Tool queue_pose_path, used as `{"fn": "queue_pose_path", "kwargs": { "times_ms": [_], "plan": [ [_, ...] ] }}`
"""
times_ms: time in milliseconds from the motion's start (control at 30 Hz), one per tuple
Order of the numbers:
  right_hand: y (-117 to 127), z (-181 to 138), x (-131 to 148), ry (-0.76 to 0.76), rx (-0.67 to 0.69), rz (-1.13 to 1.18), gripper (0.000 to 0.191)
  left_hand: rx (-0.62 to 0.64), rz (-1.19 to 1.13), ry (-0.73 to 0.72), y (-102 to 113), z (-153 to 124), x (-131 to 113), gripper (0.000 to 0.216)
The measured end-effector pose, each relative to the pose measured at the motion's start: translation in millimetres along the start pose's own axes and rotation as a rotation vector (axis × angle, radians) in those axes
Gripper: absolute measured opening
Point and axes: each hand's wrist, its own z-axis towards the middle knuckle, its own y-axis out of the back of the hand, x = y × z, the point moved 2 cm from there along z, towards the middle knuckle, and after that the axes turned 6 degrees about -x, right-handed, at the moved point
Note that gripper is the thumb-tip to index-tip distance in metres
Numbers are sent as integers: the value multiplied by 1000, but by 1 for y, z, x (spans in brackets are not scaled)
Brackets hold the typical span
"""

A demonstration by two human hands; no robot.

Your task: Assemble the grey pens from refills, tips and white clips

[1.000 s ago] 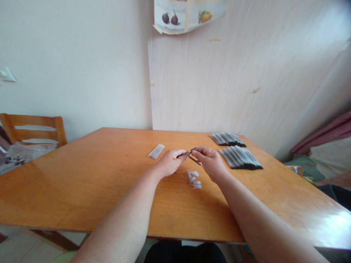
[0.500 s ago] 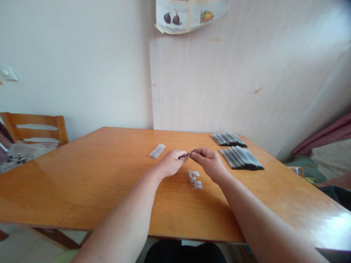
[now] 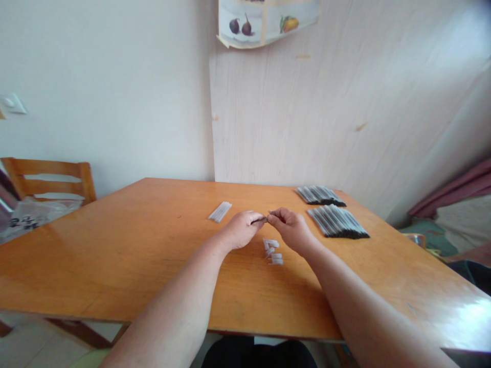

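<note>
Over the middle of the table, my left hand (image 3: 242, 228) is closed in a pinch on a thin dark stick (image 3: 259, 221) that points right. My right hand (image 3: 289, 225) is closed too, its thumb and fingertip meeting at the stick's right end. Whatever small piece those fingertips grip is too small to make out. Just below the hands lie several small translucent caps (image 3: 274, 256) in a loose group. Beyond my left hand is a small row of thin whitish tubes (image 3: 220, 211), side by side.
To the right lie two rows of clear tubes with black ends, a nearer row (image 3: 337, 221) and a farther row (image 3: 320, 195). They rest on the wooden table (image 3: 115, 245). A wooden chair (image 3: 53, 168) with a plastic bag (image 3: 42, 214) stands at the left; a wall is behind.
The dark piece that stuck out below my right fingers no longer shows there. My right fingertips have shifted slightly against the stick's end. My left hand has barely moved.
</note>
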Motion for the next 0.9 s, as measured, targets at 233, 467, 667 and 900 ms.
{"fn": "queue_pose_path", "kwargs": {
  "times_ms": [233,467,667,900],
  "plan": [
    [0,0,2,111,-24,-245,43,-9,5,-30,-3,-1,-4,25],
    [0,3,-6,0,-4,-45,62,-61,-156,87,-5,-1,-3,27],
    [-5,-3,3,87,-18,-20,50,-242,-467,250,0,1,2,28],
    [-18,-9,9,125,59,-153,26,-283,-639,344,4,0,2,35]
  ]
}}
